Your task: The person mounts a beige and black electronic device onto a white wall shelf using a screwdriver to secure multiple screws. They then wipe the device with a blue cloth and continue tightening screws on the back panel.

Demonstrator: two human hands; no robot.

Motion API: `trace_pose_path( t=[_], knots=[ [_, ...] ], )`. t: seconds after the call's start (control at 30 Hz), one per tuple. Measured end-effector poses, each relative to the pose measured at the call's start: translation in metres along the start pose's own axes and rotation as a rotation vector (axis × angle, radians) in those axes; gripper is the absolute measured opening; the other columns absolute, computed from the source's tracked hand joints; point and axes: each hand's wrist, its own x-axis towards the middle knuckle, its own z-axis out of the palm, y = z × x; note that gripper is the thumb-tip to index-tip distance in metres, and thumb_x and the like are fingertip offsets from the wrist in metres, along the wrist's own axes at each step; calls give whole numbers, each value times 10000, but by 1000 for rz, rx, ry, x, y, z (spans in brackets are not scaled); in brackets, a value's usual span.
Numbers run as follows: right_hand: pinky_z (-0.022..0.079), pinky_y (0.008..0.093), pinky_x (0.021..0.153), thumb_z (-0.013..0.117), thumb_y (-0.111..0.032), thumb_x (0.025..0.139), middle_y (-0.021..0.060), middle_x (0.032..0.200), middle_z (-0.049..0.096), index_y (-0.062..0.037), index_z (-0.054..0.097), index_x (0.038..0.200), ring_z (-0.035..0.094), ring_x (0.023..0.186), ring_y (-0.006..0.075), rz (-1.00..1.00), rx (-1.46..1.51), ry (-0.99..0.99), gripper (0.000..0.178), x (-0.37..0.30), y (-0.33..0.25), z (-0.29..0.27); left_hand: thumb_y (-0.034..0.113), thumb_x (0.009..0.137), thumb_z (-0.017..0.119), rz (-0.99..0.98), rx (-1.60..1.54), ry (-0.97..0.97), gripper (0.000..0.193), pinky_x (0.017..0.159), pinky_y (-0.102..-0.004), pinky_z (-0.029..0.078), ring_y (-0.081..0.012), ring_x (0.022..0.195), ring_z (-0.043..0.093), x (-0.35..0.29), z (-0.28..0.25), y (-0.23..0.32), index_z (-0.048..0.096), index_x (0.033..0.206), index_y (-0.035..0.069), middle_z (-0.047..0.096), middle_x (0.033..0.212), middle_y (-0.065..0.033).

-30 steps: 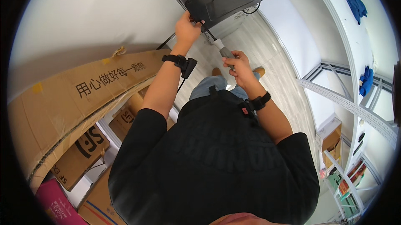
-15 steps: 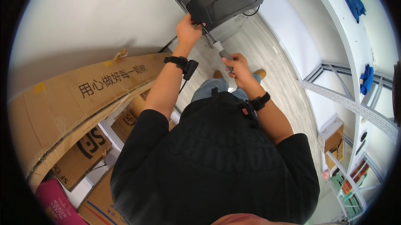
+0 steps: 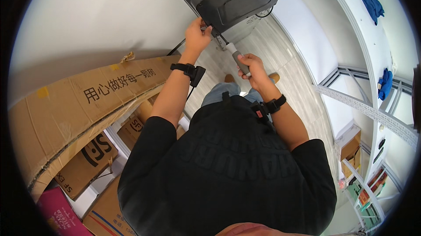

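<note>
A dark grey moulded panel [image 3: 241,5] with a raised outline and small screw holes stands tilted at the top. My right hand [image 3: 255,70] is closed round the grey and white handle of a screwdriver [image 3: 240,60]. Its dark shaft points up and left to a small black part [image 3: 215,31] at the panel's lower left corner. My left hand [image 3: 198,37] is at that corner, with thumb and fingers curled together close to the shaft's end. What they pinch, and the screwdriver's tip, are hidden.
A long cardboard box [image 3: 87,89] lies along the left wall, above more cartons [image 3: 92,161] and a pink box [image 3: 61,212]. White metal shelving [image 3: 346,95] holding blue cloths [image 3: 385,84] stands on the right. A black cable [image 3: 265,14] loops below the panel.
My right hand has shifted slightly on the screwdriver's handle, showing more of it. My left fingers have changed their pose a little at the panel's corner. The panel has hardly moved.
</note>
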Motion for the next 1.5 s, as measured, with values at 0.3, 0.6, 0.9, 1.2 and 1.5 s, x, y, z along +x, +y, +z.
trace_pose_path(
  t=[0.3,0.6,0.9,1.2,1.5],
  knots=[
    [359,217,454,585,-317,914,67,791,605,-31,525,1115,539,585,112,-110,-95,25,355,-6,-10,4,52,795,648,44,52,47,340,708,-378,533,-308,914,650,-5,4,4,567,1123,16,651,996,-153],
    [344,214,411,640,-258,882,87,894,585,-20,511,1092,553,572,128,-81,20,-53,342,0,-12,-3,69,797,630,38,65,72,336,748,-399,521,-308,912,649,-4,9,0,552,1119,13,652,985,-149],
    [348,207,405,580,-231,911,76,834,618,-22,554,1045,561,522,118,-115,36,-96,250,-3,-13,-15,72,800,630,86,55,96,314,725,-394,521,-314,874,656,-3,12,-3,556,1099,11,660,943,-149],
    [361,214,420,583,-229,910,84,834,624,-32,544,1007,565,521,120,-137,36,-131,222,-8,-15,-32,81,802,623,137,19,147,283,673,-396,518,-344,814,640,-2,16,-2,542,1057,-10,634,910,-182],
    [370,222,421,586,-221,908,82,834,627,-30,545,1011,566,521,121,-132,41,-146,220,-13,-13,-43,81,784,619,131,-57,156,287,720,-390,486,-314,837,590,2,27,-19,524,1039,-11,574,956,-173]
  ],
)
